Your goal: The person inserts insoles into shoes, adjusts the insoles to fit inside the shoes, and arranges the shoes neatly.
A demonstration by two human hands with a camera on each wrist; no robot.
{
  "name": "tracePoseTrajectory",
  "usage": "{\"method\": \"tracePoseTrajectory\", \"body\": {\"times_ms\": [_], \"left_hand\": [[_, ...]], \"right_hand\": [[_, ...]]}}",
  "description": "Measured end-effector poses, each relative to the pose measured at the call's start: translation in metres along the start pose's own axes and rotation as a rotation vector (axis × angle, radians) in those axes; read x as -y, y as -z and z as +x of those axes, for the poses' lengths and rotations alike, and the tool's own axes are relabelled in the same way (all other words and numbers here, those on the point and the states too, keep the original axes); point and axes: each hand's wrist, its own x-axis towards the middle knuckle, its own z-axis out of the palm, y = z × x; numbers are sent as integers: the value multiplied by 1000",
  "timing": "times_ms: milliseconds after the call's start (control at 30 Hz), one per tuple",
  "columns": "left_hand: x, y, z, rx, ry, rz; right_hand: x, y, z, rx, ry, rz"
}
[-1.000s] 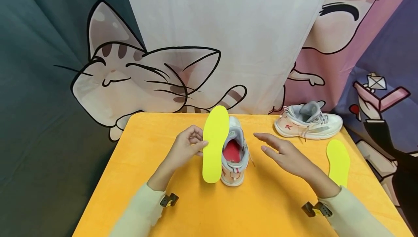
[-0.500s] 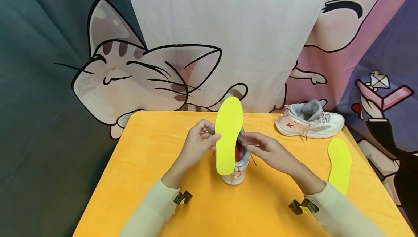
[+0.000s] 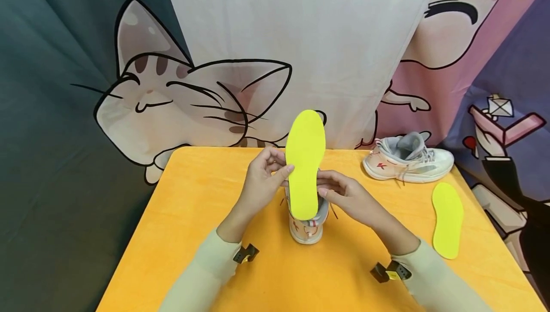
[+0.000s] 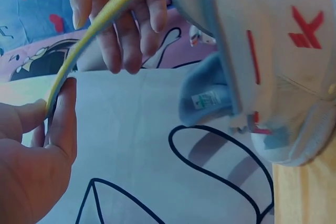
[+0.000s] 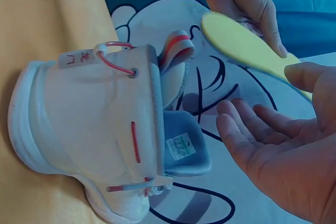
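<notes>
My left hand (image 3: 263,178) pinches a bright yellow insole (image 3: 306,164) by its left edge, thumb on the upper face. The insole is held up over a pale sneaker (image 3: 306,234) and covers much of its opening in the head view. Seen from the left wrist, the insole (image 4: 86,43) is tilted and slightly bent, above the shoe's collar. My right hand (image 3: 354,201) hovers at the insole's right edge, fingers loosely extended and palm turned up. In the right wrist view its thumb overlaps the insole (image 5: 236,40), while the sneaker (image 5: 100,114) stands upright with its tongue raised.
The other sneaker (image 3: 414,163) rests on its sole at the table's back right, toe to the right. In front of it lies a second yellow insole (image 3: 448,221). A yellow cloth covers the table (image 3: 206,183). A printed curtain (image 3: 301,25) hangs right behind it.
My left hand has carried the insole right and upward, from beside the sneaker to over it. My right hand has moved left to the insole's edge.
</notes>
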Motion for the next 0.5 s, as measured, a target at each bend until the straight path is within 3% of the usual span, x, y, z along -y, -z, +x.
{"method": "tracePoseTrajectory", "body": {"times_ms": [233, 500], "left_hand": [[-3, -10, 8, -54, -75, -28], [-1, -18, 9, -55, -55, -33]], "right_hand": [[3, 5, 2, -62, -31, -15], [1, 4, 4, -156, -32, 4]]}}
